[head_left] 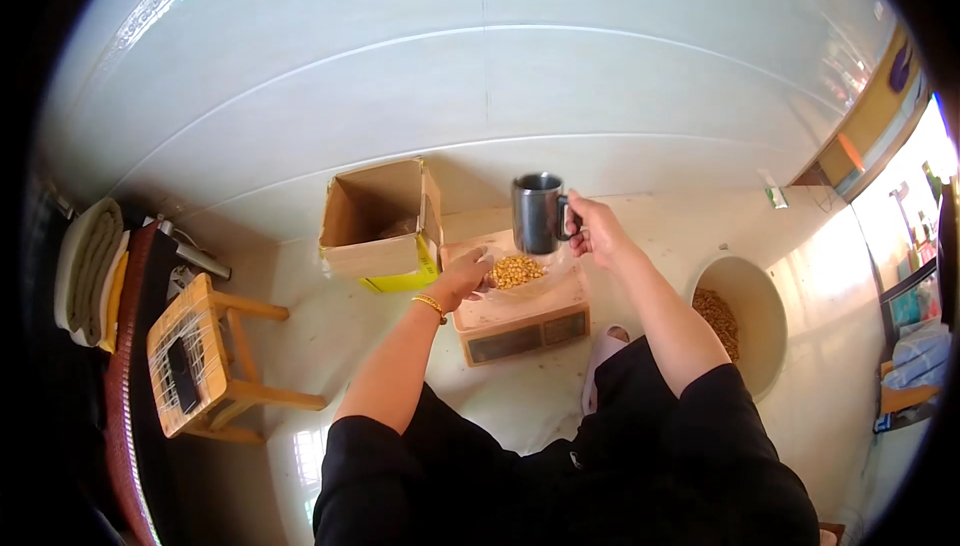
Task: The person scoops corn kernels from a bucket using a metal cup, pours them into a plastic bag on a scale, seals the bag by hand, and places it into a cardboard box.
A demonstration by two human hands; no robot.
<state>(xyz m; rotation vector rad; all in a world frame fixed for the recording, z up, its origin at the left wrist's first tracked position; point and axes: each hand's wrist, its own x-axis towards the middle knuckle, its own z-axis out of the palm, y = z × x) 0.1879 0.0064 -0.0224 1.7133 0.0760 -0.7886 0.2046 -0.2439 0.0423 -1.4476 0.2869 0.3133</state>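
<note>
Head view: the right grip is closed around the handle of the metal mug, the mug body lying left of it, upright. The left grip is partly closed on the clear bag beside the yellow kernels.

A floor gap separates stool from carton; wall blocks beyond.

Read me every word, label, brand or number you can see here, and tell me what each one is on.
No text is readable in this picture.
Yellow strip on the cardboard box: any print is too small to read.
Small packet by the wall: too small and blurred.
Mug: no lettering that I can make out.
Clear bag of yellow kernels: none that I can make out.
</note>
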